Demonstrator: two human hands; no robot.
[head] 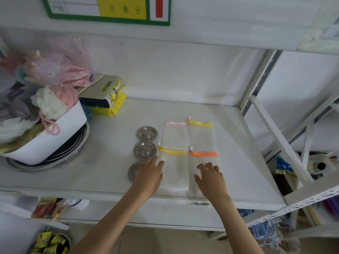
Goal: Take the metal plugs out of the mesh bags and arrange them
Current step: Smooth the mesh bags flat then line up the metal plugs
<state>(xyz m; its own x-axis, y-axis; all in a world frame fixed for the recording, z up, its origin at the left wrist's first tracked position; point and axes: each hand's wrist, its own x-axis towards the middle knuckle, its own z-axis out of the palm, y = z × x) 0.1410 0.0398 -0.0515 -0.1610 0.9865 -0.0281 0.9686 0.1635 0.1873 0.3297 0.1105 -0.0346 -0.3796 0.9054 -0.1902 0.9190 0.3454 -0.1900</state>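
Observation:
Three round metal plugs lie in a column on the white shelf: a far plug (146,133), a middle plug (145,150) and a near plug (132,172) half hidden under my left hand (149,176). Right of them several flat white mesh bags lie in a grid: a pink-ribbon bag (174,135), a yellow-ribbon bag (200,137), a second yellow-ribbon bag (174,171) and an orange-ribbon bag (203,158). My left hand rests flat, fingers apart, over the near plug and the near left bag's edge. On the orange-ribbon bag lies my right hand (211,177), spread flat.
A white tub (55,136) of pink and white fabric sits on stacked metal dishes (77,145) at the left. Yellow packets (108,99) lean behind it. The shelf's front edge (165,198) is close to my wrists. A metal rack frame (278,142) stands at the right.

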